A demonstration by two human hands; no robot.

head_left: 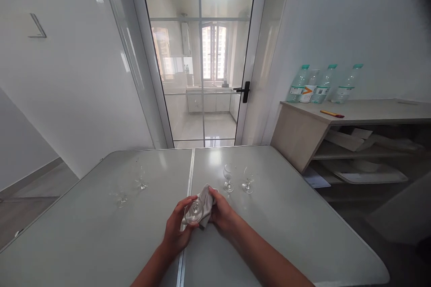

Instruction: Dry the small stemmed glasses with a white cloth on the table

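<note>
I see my left hand (177, 231) curled around a small clear stemmed glass (194, 212), its fingers closed on the bowl so the mouth tips toward the camera. My right hand (222, 213) has its fingers closed on a crumpled pale grey cloth (206, 202), pressed against the far side of the glass; held this way, one hand seems to steady the glass while the other works the cloth over it. Both sit over the near middle of the glossy grey folding table (289, 233), just above its centre seam.

Counting glasses: one in hand, two upright just right and beyond (228, 178) (248, 180), and two more on the far left (142, 178) (121, 197), which I can barely make out. That makes five. The split reads to me as sorted groups. On the pale wooden shelf unit (370, 114) at the right stand four clear plastic bottles with green caps (325, 85) beside one yellow-and-red pen (332, 114).
</note>
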